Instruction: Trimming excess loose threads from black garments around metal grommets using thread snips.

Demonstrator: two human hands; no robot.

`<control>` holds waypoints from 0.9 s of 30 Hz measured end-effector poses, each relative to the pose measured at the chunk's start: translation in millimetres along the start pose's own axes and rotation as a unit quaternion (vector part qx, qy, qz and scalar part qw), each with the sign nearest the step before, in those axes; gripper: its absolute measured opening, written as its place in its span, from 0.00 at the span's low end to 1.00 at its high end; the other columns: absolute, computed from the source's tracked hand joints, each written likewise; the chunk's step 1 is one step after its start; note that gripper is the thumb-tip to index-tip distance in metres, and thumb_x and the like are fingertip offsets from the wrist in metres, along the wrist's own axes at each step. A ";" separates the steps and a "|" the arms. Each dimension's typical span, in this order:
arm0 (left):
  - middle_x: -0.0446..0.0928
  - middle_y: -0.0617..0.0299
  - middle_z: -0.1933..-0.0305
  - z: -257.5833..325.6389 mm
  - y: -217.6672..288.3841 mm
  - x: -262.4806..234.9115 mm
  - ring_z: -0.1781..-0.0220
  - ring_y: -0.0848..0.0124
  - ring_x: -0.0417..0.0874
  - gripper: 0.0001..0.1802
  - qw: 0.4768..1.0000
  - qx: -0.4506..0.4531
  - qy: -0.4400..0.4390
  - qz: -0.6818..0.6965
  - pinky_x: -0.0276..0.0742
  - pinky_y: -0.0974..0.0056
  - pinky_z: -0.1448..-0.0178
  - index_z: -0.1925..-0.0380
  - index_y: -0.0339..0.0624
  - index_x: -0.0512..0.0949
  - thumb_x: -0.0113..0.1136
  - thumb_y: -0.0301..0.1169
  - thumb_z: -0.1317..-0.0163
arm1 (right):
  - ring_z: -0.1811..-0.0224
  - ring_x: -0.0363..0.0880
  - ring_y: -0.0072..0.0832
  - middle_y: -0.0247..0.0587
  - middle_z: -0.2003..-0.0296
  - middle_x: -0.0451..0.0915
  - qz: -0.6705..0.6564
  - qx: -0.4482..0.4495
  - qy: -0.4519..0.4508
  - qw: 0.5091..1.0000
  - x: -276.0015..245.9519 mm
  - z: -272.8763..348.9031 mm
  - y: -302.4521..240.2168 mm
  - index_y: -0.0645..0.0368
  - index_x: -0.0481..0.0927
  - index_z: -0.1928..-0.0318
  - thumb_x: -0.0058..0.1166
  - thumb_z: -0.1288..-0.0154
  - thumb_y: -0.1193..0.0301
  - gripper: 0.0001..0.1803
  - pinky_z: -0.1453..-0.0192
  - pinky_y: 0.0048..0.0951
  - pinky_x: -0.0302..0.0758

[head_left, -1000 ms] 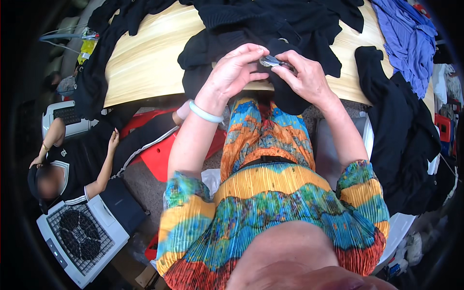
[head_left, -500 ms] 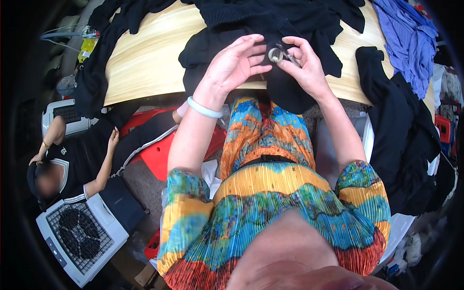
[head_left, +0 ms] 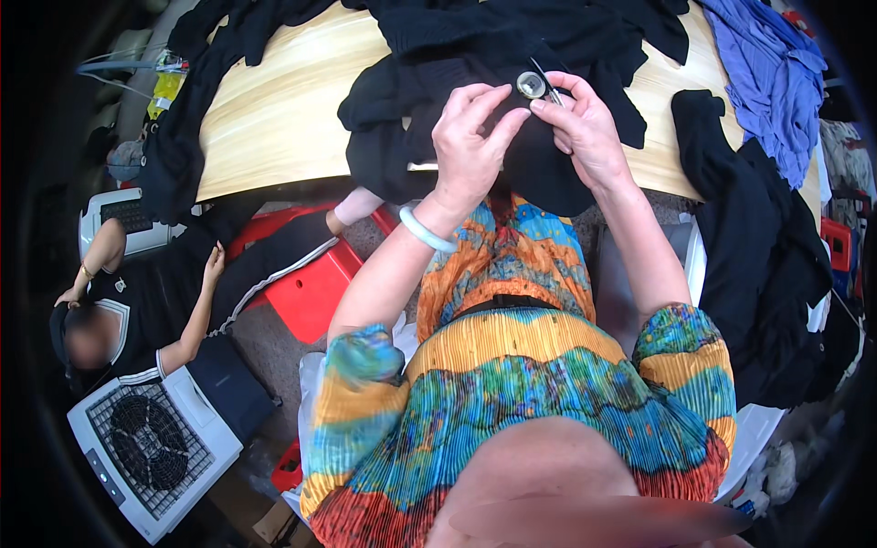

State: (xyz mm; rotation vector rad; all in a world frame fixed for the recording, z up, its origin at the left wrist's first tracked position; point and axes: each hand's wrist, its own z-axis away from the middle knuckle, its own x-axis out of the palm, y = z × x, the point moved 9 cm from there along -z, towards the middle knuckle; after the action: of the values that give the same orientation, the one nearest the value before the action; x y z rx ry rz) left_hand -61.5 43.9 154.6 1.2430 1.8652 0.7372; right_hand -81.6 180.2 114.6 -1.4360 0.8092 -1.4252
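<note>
My right hand [head_left: 589,128] grips a small round shallow container [head_left: 530,86] with a shiny rim and something pale inside it. A slim pointed tool [head_left: 552,89], dark and silvery, sticks up from the same fingers; its exact kind is too small to make out. My left hand [head_left: 470,137], a pale bangle [head_left: 427,230] on its wrist, is close on the container's left. Its thumb and forefinger are bent toward the container with a gap between them, and nothing shows in that gap. Beneath both hands spreads a black knitted garment [head_left: 438,100], draped over the table's near edge.
The light wooden table [head_left: 274,110] carries more black garments [head_left: 749,219] and a purple cloth [head_left: 763,82] at right. To the left, a person in black [head_left: 155,297] leans back beside a white fan unit [head_left: 155,438]. A red stool [head_left: 315,283] stands below the table edge.
My left hand has shifted right and turned, its spread fingers now bent in near the container. My right hand has tilted the container up, and the pointed tool shows more clearly.
</note>
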 end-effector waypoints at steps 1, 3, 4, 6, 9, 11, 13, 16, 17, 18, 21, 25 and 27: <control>0.73 0.60 0.66 -0.1 -7.4 2.0 0.73 0.77 0.74 0.12 0.998 -0.043 -0.008 0.033 0.70 0.75 0.71 0.67 0.36 0.78 0.64 0.24 0.54 | 0.86 0.57 0.05 0.29 0.75 0.74 0.006 -0.001 -0.004 1.000 1.7 1.8 -2.0 0.62 0.64 0.54 0.55 0.47 0.75 0.21 0.85 0.09 0.48; 0.73 0.60 0.66 -0.7 -12.3 4.0 0.73 0.77 0.74 0.11 0.994 -0.085 -0.015 0.065 0.70 0.75 0.71 0.67 0.35 0.78 0.63 0.24 0.54 | 0.85 0.58 0.05 0.28 0.74 0.74 0.013 -0.006 -0.019 1.000 3.5 3.6 -4.4 0.62 0.64 0.54 0.55 0.46 0.75 0.20 0.84 0.09 0.49; 0.74 0.60 0.66 -0.2 -16.2 6.4 0.74 0.78 0.74 0.11 0.986 -0.125 -0.026 0.111 0.70 0.75 0.71 0.67 0.35 0.78 0.63 0.24 0.53 | 0.83 0.58 0.05 0.28 0.74 0.75 0.019 -0.010 -0.036 0.999 6.1 4.2 -5.9 0.62 0.64 0.54 0.55 0.46 0.75 0.20 0.83 0.08 0.50; 0.74 0.60 0.66 1.2 -21.5 9.5 0.74 0.78 0.74 0.10 0.974 -0.164 -0.035 0.155 0.70 0.75 0.70 0.68 0.35 0.78 0.62 0.24 0.53 | 0.82 0.59 0.05 0.28 0.73 0.75 0.029 -0.008 -0.044 0.999 6.8 5.3 -5.9 0.61 0.64 0.54 0.54 0.46 0.75 0.19 0.82 0.08 0.51; 0.75 0.60 0.67 -1.0 -16.6 9.8 0.74 0.79 0.74 0.08 0.977 -0.132 -0.036 0.163 0.70 0.76 0.71 0.69 0.34 0.78 0.61 0.23 0.52 | 0.81 0.60 0.05 0.28 0.72 0.75 0.047 -0.007 -0.051 0.998 8.0 5.7 -7.1 0.61 0.65 0.54 0.53 0.45 0.75 0.19 0.81 0.08 0.51; 0.75 0.61 0.68 -2.6 -10.7 8.6 0.74 0.79 0.74 0.05 0.986 -0.117 -0.038 0.113 0.69 0.76 0.72 0.72 0.34 0.78 0.59 0.22 0.51 | 0.81 0.60 0.05 0.28 0.71 0.75 0.055 -0.011 -0.051 0.997 8.2 5.7 -9.4 0.62 0.65 0.53 0.53 0.45 0.76 0.18 0.81 0.08 0.51; 0.75 0.61 0.69 -5.2 -8.3 6.9 0.75 0.80 0.74 0.04 0.987 -0.106 -0.040 0.110 0.69 0.76 0.72 0.73 0.33 0.77 0.58 0.22 0.50 | 0.83 0.58 0.05 0.27 0.73 0.73 0.029 0.006 -0.045 0.999 7.2 6.3 -7.5 0.62 0.64 0.54 0.53 0.45 0.76 0.18 0.83 0.09 0.51; 0.75 0.63 0.72 -10.1 -0.3 4.7 0.79 0.81 0.73 0.04 0.987 -0.100 -0.066 0.106 0.68 0.76 0.75 0.74 0.33 0.75 0.55 0.23 0.47 | 0.86 0.56 0.05 0.26 0.76 0.71 0.011 0.025 -0.047 0.999 -0.2 4.1 -2.0 0.62 0.64 0.54 0.53 0.46 0.76 0.19 0.84 0.10 0.50; 0.74 0.64 0.73 -9.0 -6.2 10.8 0.79 0.81 0.72 0.05 0.975 -0.152 -0.098 0.131 0.68 0.76 0.75 0.72 0.34 0.75 0.54 0.25 0.46 | 0.86 0.56 0.05 0.26 0.76 0.71 0.010 0.025 -0.046 0.999 -1.2 4.6 -2.2 0.62 0.64 0.54 0.53 0.46 0.76 0.19 0.84 0.10 0.50; 0.73 0.66 0.75 -5.1 -13.1 16.0 0.80 0.82 0.72 0.06 0.958 -0.204 -0.128 0.155 0.67 0.76 0.76 0.71 0.35 0.74 0.53 0.27 0.45 | 0.87 0.55 0.05 0.26 0.76 0.70 0.006 0.033 -0.043 0.999 -1.4 5.0 -0.7 0.62 0.64 0.54 0.53 0.46 0.76 0.19 0.85 0.10 0.50; 0.72 0.68 0.77 -0.9 -29.8 21.5 0.80 0.82 0.71 0.07 0.931 -0.261 -0.153 0.205 0.67 0.76 0.77 0.70 0.36 0.73 0.51 0.29 0.44 | 0.88 0.54 0.06 0.26 0.76 0.70 -0.011 0.049 -0.039 0.998 -1.4 5.2 2.0 0.62 0.65 0.54 0.53 0.46 0.76 0.19 0.85 0.11 0.50; 0.72 0.66 0.73 0.2 -33.9 22.3 0.80 0.81 0.72 0.07 0.921 -0.267 -0.139 0.247 0.69 0.76 0.75 0.71 0.36 0.73 0.51 0.30 0.43 | 0.88 0.54 0.07 0.25 0.75 0.70 -0.051 0.078 -0.040 0.995 -2.1 4.9 6.5 0.62 0.65 0.54 0.53 0.47 0.77 0.19 0.85 0.11 0.50; 0.72 0.65 0.71 0.1 -32.4 21.0 0.78 0.80 0.73 0.07 0.929 -0.246 -0.116 0.253 0.71 0.76 0.74 0.70 0.36 0.73 0.51 0.29 0.43 | 0.88 0.54 0.07 0.26 0.75 0.70 -0.067 0.085 -0.032 0.994 -3.6 5.2 7.1 0.62 0.65 0.54 0.53 0.47 0.76 0.19 0.85 0.11 0.50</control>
State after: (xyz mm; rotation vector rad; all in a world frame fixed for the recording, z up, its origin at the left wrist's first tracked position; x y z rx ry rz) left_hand -82.3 51.8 123.0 1.4037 1.0716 1.1873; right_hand -75.8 181.8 107.2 -1.4181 0.5455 -1.5029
